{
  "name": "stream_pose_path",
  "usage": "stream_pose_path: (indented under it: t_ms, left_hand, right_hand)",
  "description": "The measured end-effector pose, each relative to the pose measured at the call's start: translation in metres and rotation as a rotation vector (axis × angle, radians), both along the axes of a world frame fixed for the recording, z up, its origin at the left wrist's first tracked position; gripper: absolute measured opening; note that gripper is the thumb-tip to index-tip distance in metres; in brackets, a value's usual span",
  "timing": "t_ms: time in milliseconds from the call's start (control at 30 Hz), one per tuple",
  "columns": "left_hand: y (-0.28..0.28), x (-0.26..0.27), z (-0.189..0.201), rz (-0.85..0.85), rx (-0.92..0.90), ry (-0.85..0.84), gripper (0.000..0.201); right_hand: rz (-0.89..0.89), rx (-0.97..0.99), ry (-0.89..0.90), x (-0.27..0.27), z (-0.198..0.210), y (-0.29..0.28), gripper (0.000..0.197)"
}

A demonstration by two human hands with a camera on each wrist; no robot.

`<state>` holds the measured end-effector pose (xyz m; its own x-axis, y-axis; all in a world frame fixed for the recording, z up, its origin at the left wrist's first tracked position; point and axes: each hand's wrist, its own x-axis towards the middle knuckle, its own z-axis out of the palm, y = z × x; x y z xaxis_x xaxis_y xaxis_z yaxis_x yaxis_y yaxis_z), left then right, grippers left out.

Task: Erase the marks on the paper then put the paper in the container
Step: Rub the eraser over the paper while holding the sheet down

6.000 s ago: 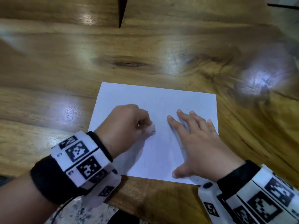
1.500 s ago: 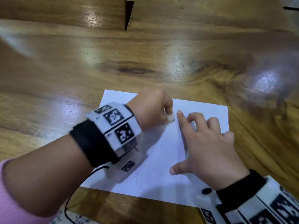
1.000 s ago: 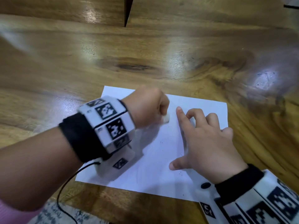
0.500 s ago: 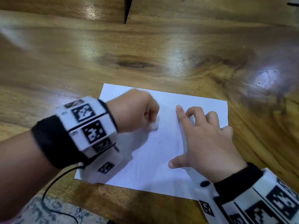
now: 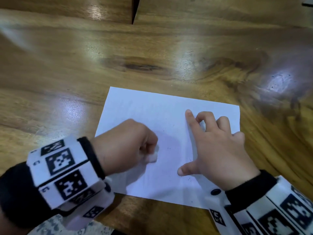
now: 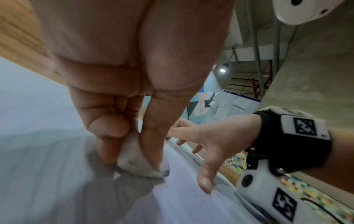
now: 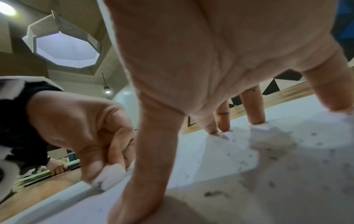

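Observation:
A white sheet of paper (image 5: 152, 107) lies flat on the wooden table (image 5: 152, 48). My left hand (image 5: 128, 146) pinches a small white eraser (image 5: 152, 156) between thumb and fingers and presses it on the paper's middle left; the left wrist view shows the eraser (image 6: 141, 165) with a dark smudge at its tip. My right hand (image 5: 213, 146) stands on its spread fingertips and thumb on the right half of the paper (image 7: 287, 174), holding it down. Dark eraser crumbs (image 7: 214, 194) lie scattered on the sheet. No container shows in any view.
The table has a dark gap (image 5: 134, 11) between boards at the far edge. Its near edge runs just below the paper, with patterned floor (image 5: 55, 224) beneath. Bare wood lies on all other sides of the sheet.
My left hand with the eraser has slid from the sheet's upper middle back toward me and left, down to the middle. My right hand has stayed planted on the paper.

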<state>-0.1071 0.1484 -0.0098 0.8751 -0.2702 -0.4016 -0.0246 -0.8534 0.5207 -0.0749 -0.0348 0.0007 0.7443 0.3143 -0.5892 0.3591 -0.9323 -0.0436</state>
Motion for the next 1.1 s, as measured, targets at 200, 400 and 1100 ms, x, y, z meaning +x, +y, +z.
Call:
stream_pose_path:
  t_ms: [200,400,1100]
  left_hand:
    - [-0.003,0.04,0.006,0.171,-0.001,-0.143,0.013]
    - [-0.005,0.019,-0.001,0.09,-0.005,-0.153,0.004]
    - [-0.009,0.004,0.003,0.065,-0.008,-0.05,0.011]
  right_hand:
    - [0.004,-0.009,-0.007,0.0,-0.001,0.001,0.132]
    - [0.002,-0.005,0.003,0.001,0.0,0.001,0.132]
    - [0.013,-0.017,-0.01,0.0,-0.001,0.001,0.131]
